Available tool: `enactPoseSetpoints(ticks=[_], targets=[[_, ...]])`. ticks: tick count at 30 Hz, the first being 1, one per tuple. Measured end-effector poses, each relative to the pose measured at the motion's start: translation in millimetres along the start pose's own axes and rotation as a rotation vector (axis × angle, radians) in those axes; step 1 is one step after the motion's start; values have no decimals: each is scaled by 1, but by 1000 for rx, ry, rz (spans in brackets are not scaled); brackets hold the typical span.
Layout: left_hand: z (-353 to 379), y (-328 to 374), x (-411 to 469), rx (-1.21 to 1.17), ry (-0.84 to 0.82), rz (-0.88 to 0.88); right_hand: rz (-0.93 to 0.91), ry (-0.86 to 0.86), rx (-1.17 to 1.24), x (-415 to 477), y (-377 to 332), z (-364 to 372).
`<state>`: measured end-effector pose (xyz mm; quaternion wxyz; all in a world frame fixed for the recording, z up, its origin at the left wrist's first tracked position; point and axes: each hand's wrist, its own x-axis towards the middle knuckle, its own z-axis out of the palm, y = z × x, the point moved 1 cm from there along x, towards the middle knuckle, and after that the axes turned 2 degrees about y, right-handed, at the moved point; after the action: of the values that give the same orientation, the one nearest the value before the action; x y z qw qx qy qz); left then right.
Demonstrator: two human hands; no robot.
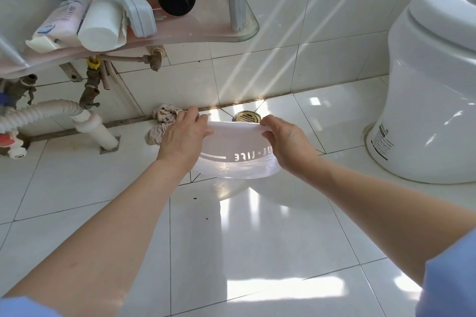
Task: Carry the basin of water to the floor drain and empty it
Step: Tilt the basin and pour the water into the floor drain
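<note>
Basin [237,152]: translucent plastic, tilted, just beside the drain [246,116].
Left grip [181,136]: fingers curled over basin's edge.
Right grip [286,144]: pinching the same edge.
Rag [164,122]: crumpled at wall.

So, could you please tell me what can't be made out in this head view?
Head view:
- Any water: the basin wall hides its inside.
- The floor drain: near part behind the basin's edge.
- Its lettering: partly under the right hand.
- The cloth: partly behind the left hand.
</note>
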<state>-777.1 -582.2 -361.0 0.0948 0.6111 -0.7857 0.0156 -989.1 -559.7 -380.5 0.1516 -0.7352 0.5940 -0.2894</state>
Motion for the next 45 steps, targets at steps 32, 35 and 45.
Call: enactPoseSetpoints(ticks=[32, 35, 45], targets=[[0, 16, 6, -28, 67, -135, -21, -26, -187, 2, -1, 1], [-1, 17, 7, -17, 60, -135, 5, -47, -185, 2, 0, 2], [1, 18, 15, 30, 29, -124, 28, -57, -208, 3, 3, 4]])
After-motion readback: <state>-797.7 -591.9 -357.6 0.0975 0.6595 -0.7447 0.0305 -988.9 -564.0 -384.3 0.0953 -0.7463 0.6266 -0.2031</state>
